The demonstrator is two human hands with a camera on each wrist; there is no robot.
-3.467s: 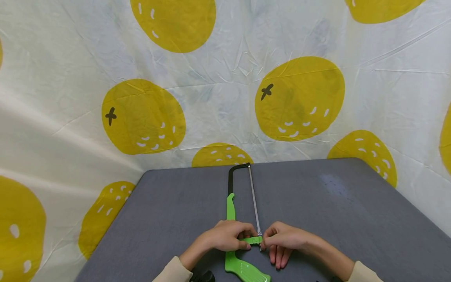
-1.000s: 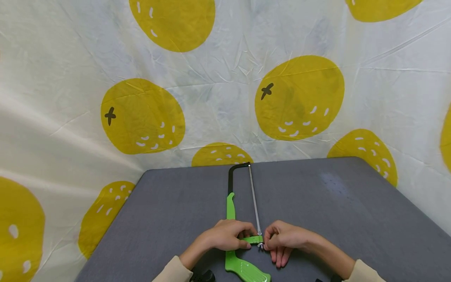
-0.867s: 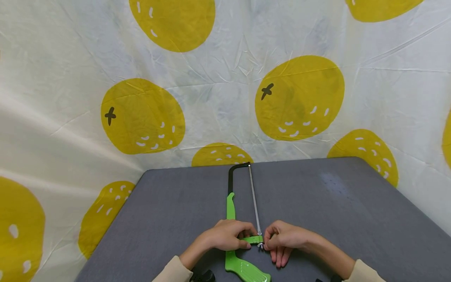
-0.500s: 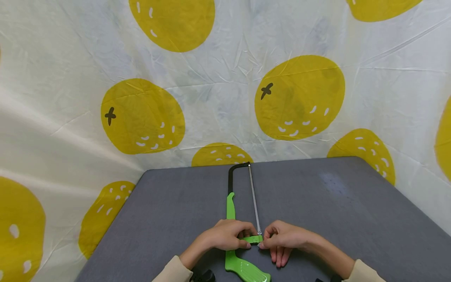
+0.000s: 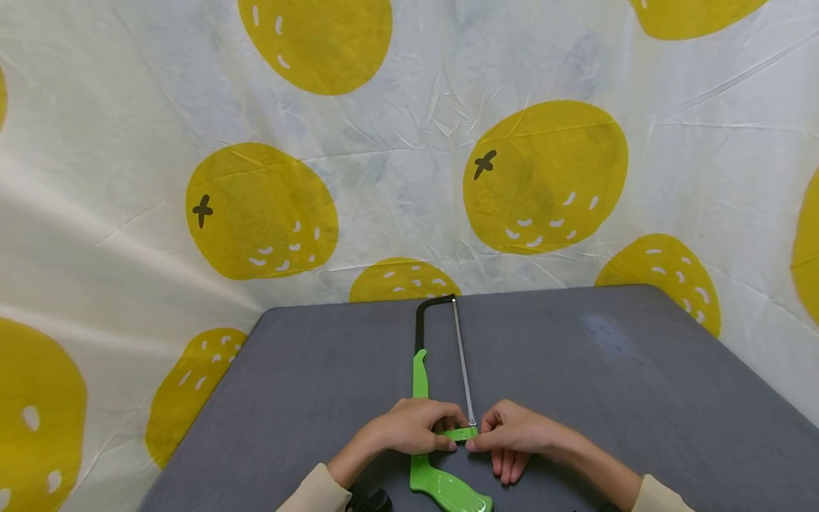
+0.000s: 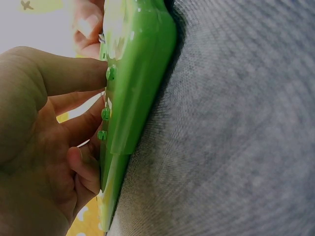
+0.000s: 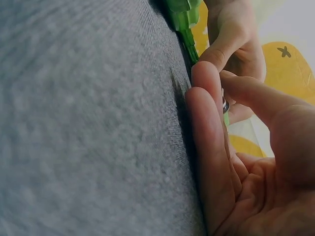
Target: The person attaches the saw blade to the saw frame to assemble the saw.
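Note:
A hacksaw [image 5: 419, 380] with a green body and black front bow lies flat on the grey table, its thin blade [image 5: 463, 366] on the right side. My left hand [image 5: 414, 425] holds the green frame just ahead of the handle [image 5: 451, 491], fingers curled over it and thumb on the near side of the crosspiece. At the blade's near end, my right hand [image 5: 521, 432] pinches the wing nut between thumb and index finger. The thumb hides the nut in the head view; a bit of shiny metal [image 7: 225, 104] shows in the right wrist view.
The grey padded table [image 5: 333, 355] reaches back to a white curtain [image 5: 397, 206] printed with yellow fruit. A black object [image 5: 377, 500] sits by the left sleeve at the bottom edge.
The right thumb and index finger have come off the wing nut, which showed one second ago, then closed over it again from the right. The left hand and hacksaw stay in place.

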